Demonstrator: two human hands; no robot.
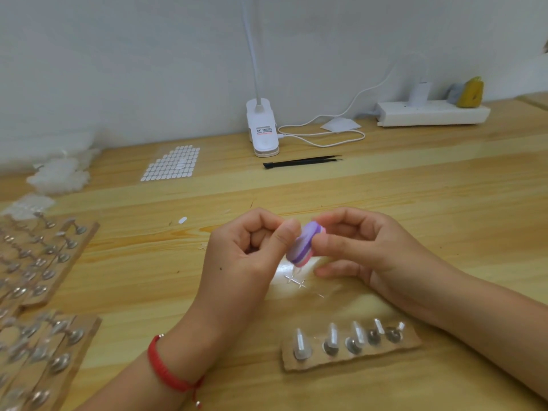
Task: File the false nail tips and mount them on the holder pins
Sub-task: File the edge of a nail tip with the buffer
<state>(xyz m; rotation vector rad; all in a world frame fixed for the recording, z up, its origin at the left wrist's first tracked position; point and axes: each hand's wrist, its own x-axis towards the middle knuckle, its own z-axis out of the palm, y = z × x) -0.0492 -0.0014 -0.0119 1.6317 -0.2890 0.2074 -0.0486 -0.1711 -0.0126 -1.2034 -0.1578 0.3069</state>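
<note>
The false nail tip in work is hidden; we judge it sits in the pinch of our left hand [252, 247], pressed against the file block [301, 244]. Our right hand [364, 247] grips that block, long axis tilted up-right. The holder strip [314, 361] lies nearer us, on the right hand's side.

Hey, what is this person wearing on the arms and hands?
Both forearms are bare, no sleeves in view, and the left hand and right hand are ungloved. The only item is a red braided cord bracelet with small silver beads on the left wrist.
</note>
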